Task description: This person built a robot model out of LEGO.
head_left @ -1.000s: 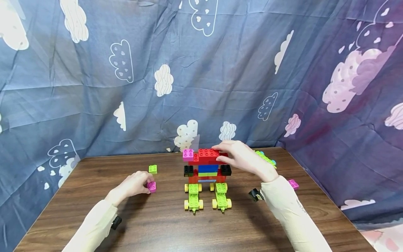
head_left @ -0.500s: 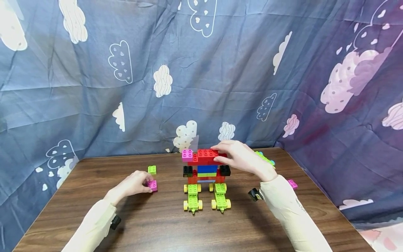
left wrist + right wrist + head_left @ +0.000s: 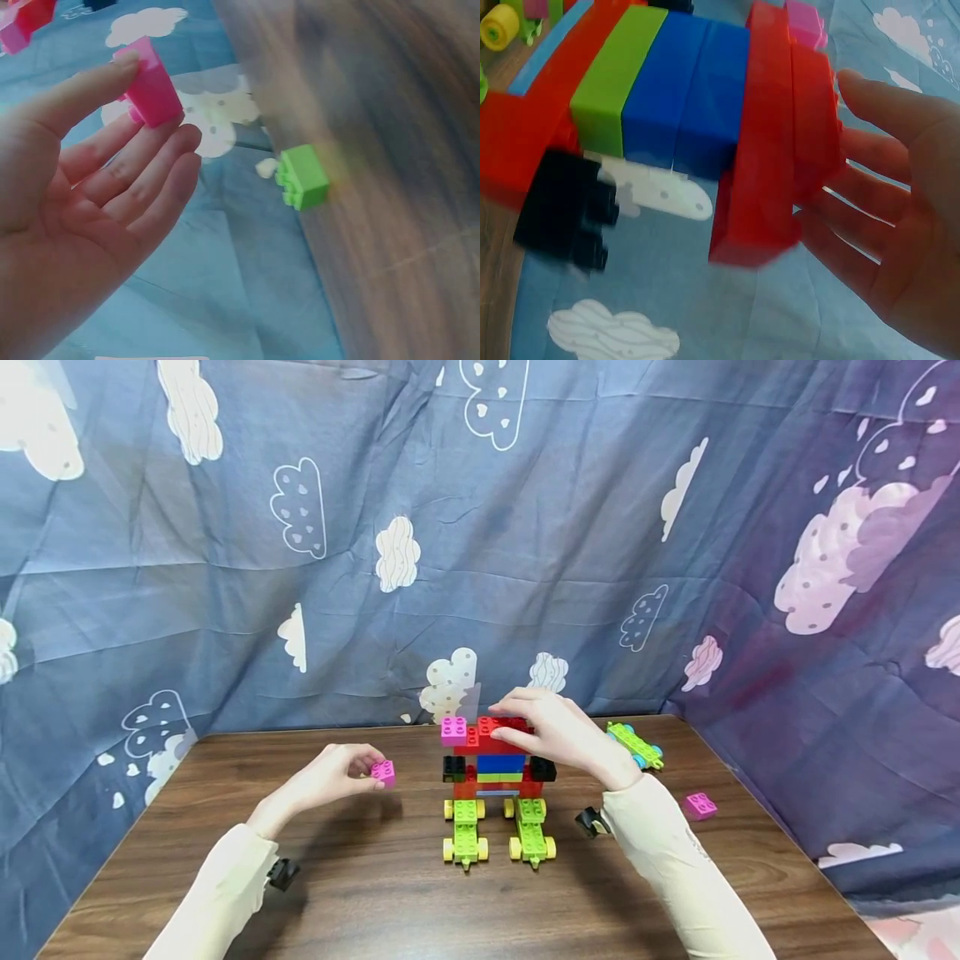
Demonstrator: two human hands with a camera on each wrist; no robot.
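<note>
A pink brick (image 3: 383,774) is pinched between the thumb and fingertips of my left hand (image 3: 330,774), lifted above the table. In the left wrist view, the thumb lies on one side of it and fingertips on the other. A built figure of stacked bricks stands mid-table, with a blue middle (image 3: 501,764), red bricks (image 3: 487,727) on top and a pink brick (image 3: 453,731) on its upper left corner. My right hand (image 3: 551,731) is over the top right of the figure, its fingers fairly straight beside the upper red brick (image 3: 816,120). Whether they press on it is unclear.
Two green wheeled bases (image 3: 465,839) carry the figure. Black bricks (image 3: 453,767) jut from its sides. A green base with blue wheels (image 3: 636,746) and another pink brick (image 3: 701,806) lie to the right. A green brick (image 3: 303,178) sits near the table's back edge.
My left hand has raised the pink brick off the table and moved it right, toward the figure. My right hand has slid slightly left along the figure's top.
</note>
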